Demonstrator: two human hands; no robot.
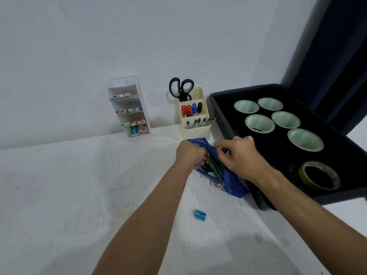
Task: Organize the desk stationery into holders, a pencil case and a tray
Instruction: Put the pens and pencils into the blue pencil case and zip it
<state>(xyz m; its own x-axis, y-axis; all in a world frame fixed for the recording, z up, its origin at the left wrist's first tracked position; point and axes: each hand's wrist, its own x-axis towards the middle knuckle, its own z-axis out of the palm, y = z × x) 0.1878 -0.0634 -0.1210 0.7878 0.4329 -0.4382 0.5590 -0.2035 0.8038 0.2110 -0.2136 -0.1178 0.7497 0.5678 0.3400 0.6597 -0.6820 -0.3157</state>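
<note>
A blue pencil case (231, 184) lies open on the white desk, with several dark pens or pencils inside it. My left hand (189, 153) grips the case's left edge, fingers curled round the fabric. On the other side, my right hand (238, 155) pinches the opposite edge and rests over the pencils. A small blue sharpener (200, 215) lies loose on the desk in front of the case. A black tray (224, 124) at the right holds several tape rolls (259, 123).
A cream holder (198, 131) with scissors (181, 88), markers and pens stands behind the case. A white tiered holder (137, 88) with highlighters and erasers leans at the wall, to the left. A dark curtain (337, 56) hangs at the far right.
</note>
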